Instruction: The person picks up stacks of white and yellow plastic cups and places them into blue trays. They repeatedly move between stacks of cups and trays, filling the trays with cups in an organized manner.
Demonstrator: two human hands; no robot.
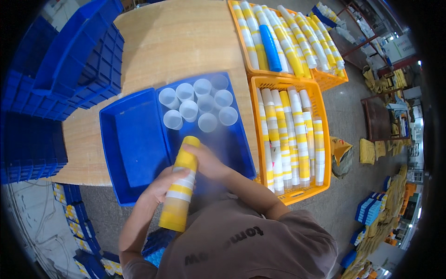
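A long stack of nested plastic cups [180, 192], banded yellow, white and translucent, is held tilted in front of my chest. My left hand [163, 184] wraps round its middle from the left. Near its upper end, my right hand [206, 160] closes on the stack from the right side, its fingers partly hidden. Just beyond the stack's upper end, several translucent cups [188, 111] stand mouth up in a blue plastic bin [242, 148]. Another blue bin [134, 135] with a bare inside adjoins it on the left.
Both blue bins rest on a wooden table [181, 44]. To the right, an orange crate [323, 153] holds several yellow and white cup stacks; a second orange crate [332, 79] behind holds more, plus a blue stack [270, 49]. Stacked blue crates [100, 69] rise at the left.
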